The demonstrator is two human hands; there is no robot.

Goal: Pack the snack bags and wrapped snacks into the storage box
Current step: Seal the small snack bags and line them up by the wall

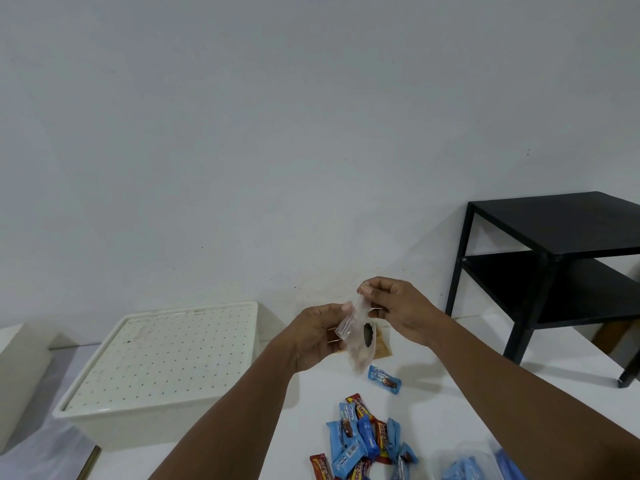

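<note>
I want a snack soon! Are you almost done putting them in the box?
Not nearly. Nothing looks packed: the box has its lid on, hiding the inside. In hand: the left hand and right hand pinch a clear bag. Left: a pile of wrapped snacks and one blue snack lie on the table.

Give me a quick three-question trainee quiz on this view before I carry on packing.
1. True or false: the perforated lid sits closed on the cream plastic storage box.
2. What do the left hand and right hand hold together? A) small clear plastic bag B) red wrapped bar C) box lid
3. Fill in: the black metal side table stands on the person's ____ side.
Key: 1 true; 2 A; 3 right.
</note>
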